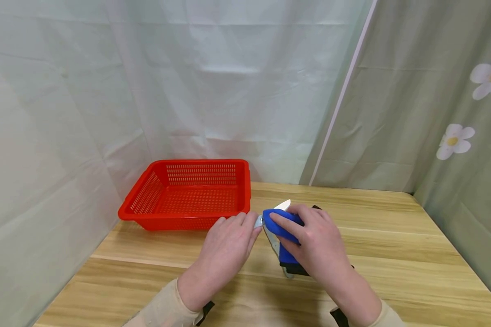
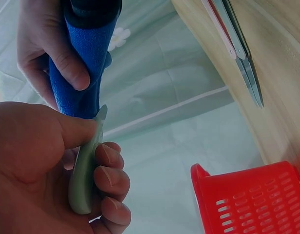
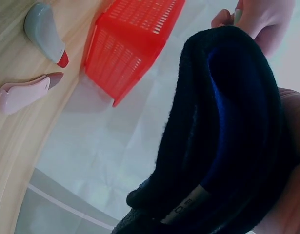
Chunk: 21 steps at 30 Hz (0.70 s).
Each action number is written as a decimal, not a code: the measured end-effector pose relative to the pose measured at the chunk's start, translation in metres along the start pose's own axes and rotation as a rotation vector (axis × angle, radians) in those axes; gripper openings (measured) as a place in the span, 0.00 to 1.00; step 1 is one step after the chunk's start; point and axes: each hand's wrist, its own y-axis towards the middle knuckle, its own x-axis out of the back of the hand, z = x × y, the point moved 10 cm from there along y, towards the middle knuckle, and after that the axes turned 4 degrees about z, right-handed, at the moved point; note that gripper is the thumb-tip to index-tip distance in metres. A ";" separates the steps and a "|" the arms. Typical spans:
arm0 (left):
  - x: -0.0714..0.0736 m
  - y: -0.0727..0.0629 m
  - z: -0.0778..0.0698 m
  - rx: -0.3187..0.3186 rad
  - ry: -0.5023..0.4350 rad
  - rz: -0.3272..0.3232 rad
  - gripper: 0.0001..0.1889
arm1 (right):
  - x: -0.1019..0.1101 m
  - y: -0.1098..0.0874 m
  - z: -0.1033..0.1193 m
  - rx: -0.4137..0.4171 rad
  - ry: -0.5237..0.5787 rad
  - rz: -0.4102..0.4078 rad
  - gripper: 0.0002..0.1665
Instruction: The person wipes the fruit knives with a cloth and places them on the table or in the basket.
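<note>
My left hand (image 1: 230, 245) grips a small folding knife by its pale green handle (image 2: 83, 183). A metal pivot (image 1: 261, 220) shows just past the fingers, and the blade beyond it is hidden by cloth. My right hand (image 1: 317, 240) pinches a fuzzy blue cloth (image 2: 86, 63) with a black border (image 3: 186, 117) and a small label, folded against the knife. Beneath the hands on the table lie two more knives, one with a pink handle (image 3: 24, 95) and one with a grey handle (image 3: 42, 29). A blade tip (image 1: 284, 205) sticks out behind the cloth.
A red perforated plastic basket (image 1: 184, 222) stands on the wooden table (image 1: 413, 254) at the back left. Pale curtains (image 1: 237, 91) hang behind and at both sides, with flowers printed on the right one.
</note>
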 end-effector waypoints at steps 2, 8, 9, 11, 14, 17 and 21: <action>0.000 0.000 0.000 0.001 0.000 -0.002 0.11 | -0.001 0.000 0.000 -0.004 0.001 0.010 0.37; 0.000 0.000 0.000 0.007 0.005 0.009 0.11 | -0.003 0.000 -0.005 -0.020 0.001 0.010 0.39; -0.001 0.001 0.000 0.009 0.004 0.013 0.11 | -0.003 0.000 -0.007 -0.023 -0.001 0.004 0.39; -0.001 0.001 0.001 0.014 0.001 0.021 0.12 | -0.001 0.000 -0.010 -0.027 -0.005 -0.012 0.40; -0.001 0.002 0.001 0.015 0.004 0.019 0.12 | 0.002 0.000 -0.015 -0.041 -0.014 -0.032 0.39; 0.000 0.002 0.000 0.005 0.015 0.002 0.11 | 0.003 -0.001 -0.021 -0.068 -0.026 -0.033 0.37; 0.001 0.002 -0.001 -0.002 0.020 -0.011 0.12 | 0.005 -0.001 -0.028 -0.105 -0.040 -0.028 0.35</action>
